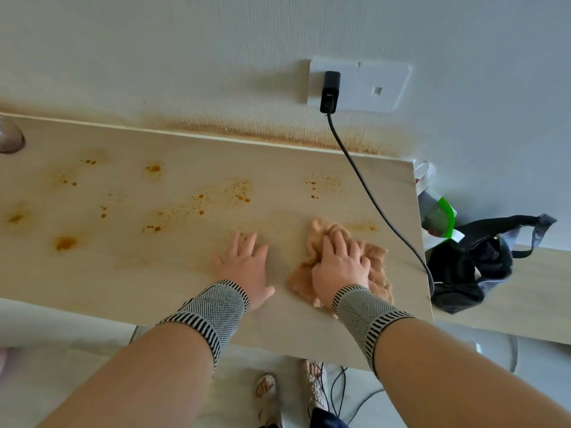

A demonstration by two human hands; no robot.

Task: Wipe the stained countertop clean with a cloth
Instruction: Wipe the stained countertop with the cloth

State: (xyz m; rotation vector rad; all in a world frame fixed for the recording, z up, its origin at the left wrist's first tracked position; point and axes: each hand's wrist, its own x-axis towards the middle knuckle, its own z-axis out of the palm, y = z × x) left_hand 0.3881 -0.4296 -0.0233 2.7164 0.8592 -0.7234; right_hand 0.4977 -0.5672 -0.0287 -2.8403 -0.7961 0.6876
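Crumpled tan cloth [375, 257] on beige countertop [123, 242] spotted with orange stains [65, 243]

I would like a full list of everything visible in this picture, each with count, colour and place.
countertop: one, pale beige, across the middle
stains: many, orange, spread over the countertop's left and centre
cloth: one, tan, crumpled under the right hand
charger: one, black, plugged into the wall socket
cable: one, black, running from the charger over the countertop's right edge
socket plate: one, white, on the wall
bag: one, black, right of the countertop
left hand: flat on the countertop
right hand: pressing on the cloth
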